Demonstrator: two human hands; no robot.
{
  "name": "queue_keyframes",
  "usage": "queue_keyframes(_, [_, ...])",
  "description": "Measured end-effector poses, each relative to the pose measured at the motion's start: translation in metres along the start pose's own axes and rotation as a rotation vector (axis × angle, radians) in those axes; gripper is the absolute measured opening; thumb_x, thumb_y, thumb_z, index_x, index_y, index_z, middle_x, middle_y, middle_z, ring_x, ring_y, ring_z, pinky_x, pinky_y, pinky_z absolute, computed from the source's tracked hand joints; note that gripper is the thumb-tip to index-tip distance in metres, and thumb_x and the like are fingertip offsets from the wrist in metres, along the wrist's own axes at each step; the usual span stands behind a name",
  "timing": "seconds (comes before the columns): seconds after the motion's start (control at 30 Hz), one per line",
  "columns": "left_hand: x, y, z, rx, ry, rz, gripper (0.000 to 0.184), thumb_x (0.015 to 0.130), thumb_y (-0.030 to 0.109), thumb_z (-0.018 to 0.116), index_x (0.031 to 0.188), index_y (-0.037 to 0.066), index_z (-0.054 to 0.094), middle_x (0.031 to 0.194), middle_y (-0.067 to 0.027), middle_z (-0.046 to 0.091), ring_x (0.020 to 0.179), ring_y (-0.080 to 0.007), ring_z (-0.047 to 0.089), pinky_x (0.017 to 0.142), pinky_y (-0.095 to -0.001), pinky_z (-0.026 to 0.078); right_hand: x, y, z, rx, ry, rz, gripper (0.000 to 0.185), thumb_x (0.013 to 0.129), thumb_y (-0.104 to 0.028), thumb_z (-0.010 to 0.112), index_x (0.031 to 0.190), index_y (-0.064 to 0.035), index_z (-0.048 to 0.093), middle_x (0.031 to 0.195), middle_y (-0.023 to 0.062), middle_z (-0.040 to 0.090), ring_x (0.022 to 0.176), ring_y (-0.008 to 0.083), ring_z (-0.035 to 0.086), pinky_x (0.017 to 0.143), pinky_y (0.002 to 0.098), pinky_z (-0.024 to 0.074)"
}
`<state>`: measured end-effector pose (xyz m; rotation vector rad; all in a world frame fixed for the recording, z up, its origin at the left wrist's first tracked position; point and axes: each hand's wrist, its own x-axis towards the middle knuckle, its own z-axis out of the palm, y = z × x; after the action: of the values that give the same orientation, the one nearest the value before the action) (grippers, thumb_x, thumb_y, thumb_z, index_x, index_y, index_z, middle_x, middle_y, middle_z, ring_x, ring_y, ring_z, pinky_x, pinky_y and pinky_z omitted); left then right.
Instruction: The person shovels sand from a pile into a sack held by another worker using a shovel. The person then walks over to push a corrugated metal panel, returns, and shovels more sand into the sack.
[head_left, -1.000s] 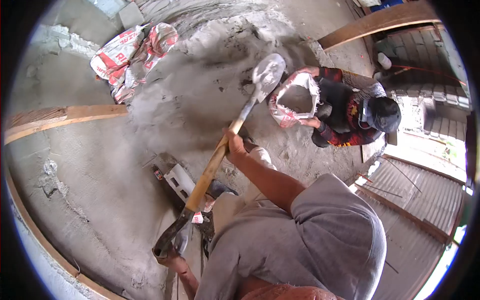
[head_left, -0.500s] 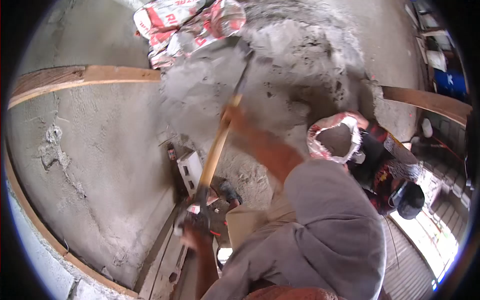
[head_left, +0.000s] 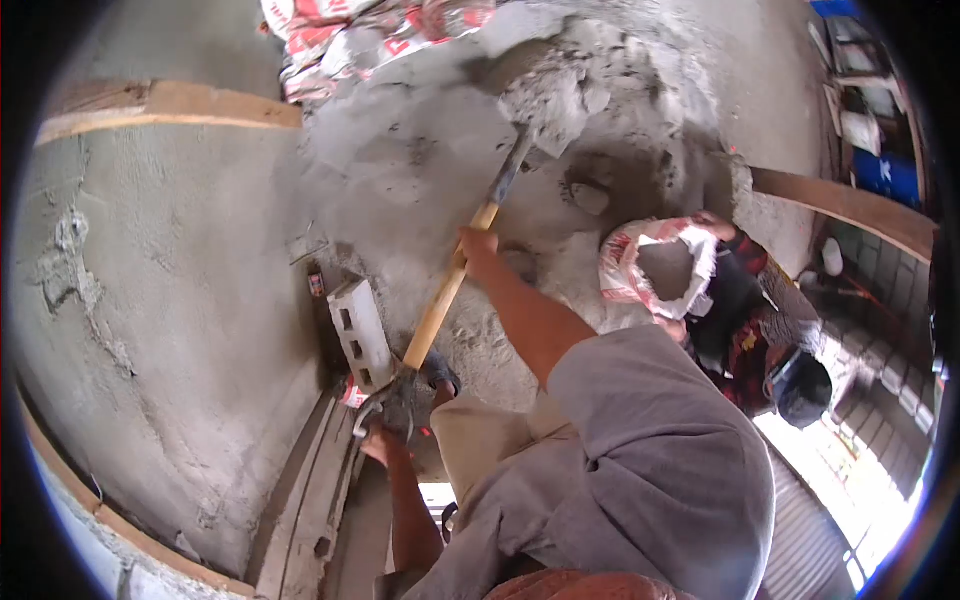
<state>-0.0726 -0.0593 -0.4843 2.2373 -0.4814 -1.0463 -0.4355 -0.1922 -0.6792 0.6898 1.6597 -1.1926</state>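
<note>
My right hand (head_left: 478, 252) is wrapped round the wooden shaft of a shovel (head_left: 437, 315), about midway along it. My left hand (head_left: 380, 442) grips the shovel's handle at the near end, low and to the left. At the far end, the blade carries a heap of grey sandy material (head_left: 560, 100) and is over the larger grey pile (head_left: 400, 170); the load covers most of the blade. To the right, a co-worker (head_left: 770, 330) holds a red and white sack (head_left: 625, 265) by its rim, its mouth open and grey material inside.
A hollow concrete block (head_left: 360, 335) stands by the left wall, near a small can (head_left: 316, 281). Crumpled red and white bags (head_left: 370, 40) lie at the back. Wooden boards (head_left: 200, 104) jut out at left, and another board (head_left: 850, 210) at right. Planks (head_left: 310, 500) lie at lower left.
The shovel blade has moved right from near the crumpled bags and now bears a heap of grey material. Both hands have stayed on the shovel. My view has shifted slightly.
</note>
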Motion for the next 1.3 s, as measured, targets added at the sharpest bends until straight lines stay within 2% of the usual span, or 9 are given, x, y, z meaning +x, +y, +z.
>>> queue_keyframes(0.27, [0.027, 0.029, -0.1, 0.11, -0.261, 0.299, 0.013, 0.081, 0.013, 0.064, 0.085, 0.002, 0.06, 0.072, -0.0033, 0.058, 0.059, -0.0129, 0.053, 0.05, -0.0295, 0.042, -0.133, 0.032, -0.077, 0.065, 0.338, -0.033, 0.018, 0.071, -0.013, 0.07, 0.079, 0.0005, 0.062, 0.064, 0.0081, 0.06, 0.052, 0.0219, 0.06, 0.049, 0.0382, 0.0476])
queue_keyframes(0.4, [0.011, 0.08, -0.109, 0.262, -0.319, 0.171, 0.026, 0.081, 0.011, 0.065, 0.101, -0.004, 0.064, 0.091, -0.0103, 0.065, 0.071, -0.0186, 0.06, 0.061, -0.034, 0.051, -0.161, 0.039, -0.12, 0.231, 0.267, -0.034, 0.019, 0.071, -0.018, 0.069, 0.069, -0.0016, 0.059, 0.06, 0.0074, 0.06, 0.05, 0.0214, 0.058, 0.048, 0.0371, 0.0459])
queue_keyframes(0.67, [-0.047, 0.175, -0.069, 0.183, -0.63, 0.54, 0.025, 0.082, 0.011, 0.067, 0.099, -0.005, 0.061, 0.095, -0.01, 0.065, 0.076, -0.0182, 0.061, 0.068, -0.033, 0.051, -0.187, -0.014, -0.182, 0.73, 0.131, 0.012, 0.016, 0.077, -0.017, 0.064, 0.07, -0.0047, 0.055, 0.06, 0.0133, 0.055, 0.05, 0.0301, 0.056, 0.051, 0.0443, 0.0504])
queue_keyframes(0.77, [-0.109, 0.218, -0.034, 0.385, -0.631, 1.176, 0.03, 0.076, 0.023, 0.072, 0.087, 0.0, 0.056, 0.077, -0.0082, 0.06, 0.067, -0.0244, 0.058, 0.059, -0.039, 0.047, -0.188, -0.047, -0.221, 0.846, -0.022, -0.015, 0.018, 0.081, -0.018, 0.061, 0.072, -0.0061, 0.051, 0.062, 0.0137, 0.053, 0.054, 0.0302, 0.055, 0.052, 0.0481, 0.05])
queue_keyframes(0.8, [-0.127, 0.227, -0.022, 0.395, -0.632, 1.183, 0.03, 0.076, 0.023, 0.072, 0.087, 0.0, 0.056, 0.077, -0.0082, 0.06, 0.067, -0.0244, 0.058, 0.059, -0.039, 0.047, -0.187, -0.056, -0.236, 0.931, -0.101, -0.044, 0.019, 0.083, -0.019, 0.061, 0.074, -0.0061, 0.05, 0.063, 0.014, 0.053, 0.055, 0.03, 0.055, 0.053, 0.0491, 0.0498])
queue_keyframes(0.87, [-0.182, 0.246, 0.005, 0.415, -0.966, 1.777, 0.037, 0.063, 0.024, 0.076, 0.086, 0.002, 0.058, 0.073, -0.0091, 0.057, 0.062, -0.0285, 0.056, 0.055, -0.0401, 0.044, -0.188, -0.081, -0.267, 0.857, -0.066, -0.023, 0.021, 0.085, -0.021, 0.063, 0.078, -0.0077, 0.048, 0.063, 0.0102, 0.052, 0.055, 0.0279, 0.054, 0.052, 0.0452, 0.0499])
queue_keyframes(1.0, [-0.272, 0.287, 0.025, 0.458, -1.391, 1.701, 0.04, 0.05, 0.021, 0.075, 0.084, 0.005, 0.059, 0.072, -0.0075, 0.057, 0.061, -0.0286, 0.056, 0.052, -0.0385, 0.044, -0.192, -0.114, -0.302, 0.844, 0.084, -0.042, 0.022, 0.086, -0.023, 0.064, 0.082, -0.0081, 0.048, 0.064, 0.0064, 0.051, 0.056, 0.0241, 0.054, 0.051, 0.0393, 0.0507])
queue_keyframes(1.07, [-0.299, 0.303, 0.023, 0.491, -1.579, 1.774, 0.045, 0.041, 0.024, 0.072, 0.082, 0.008, 0.06, 0.072, -0.0061, 0.058, 0.061, -0.0268, 0.058, 0.051, -0.0377, 0.044, -0.209, -0.122, -0.311, 0.903, -0.089, -0.035, 0.021, 0.085, -0.02, 0.065, 0.079, -0.0087, 0.049, 0.065, 0.0043, 0.051, 0.055, 0.0203, 0.054, 0.052, 0.0346, 0.0515])
queue_keyframes(1.3, [-0.339, 0.319, -0.046, 0.781, -1.654, 1.903, 0.025, 0.06, 0.017, 0.066, 0.084, 0.013, 0.06, 0.07, -0.0008, 0.051, 0.064, -0.0189, 0.056, 0.054, -0.0344, 0.044, -0.244, -0.093, -0.301, 1.024, -0.355, -0.124, 0.016, 0.086, -0.02, 0.062, 0.081, -0.0104, 0.05, 0.064, 0.0038, 0.052, 0.053, 0.0182, 0.055, 0.05, 0.0319, 0.0524])
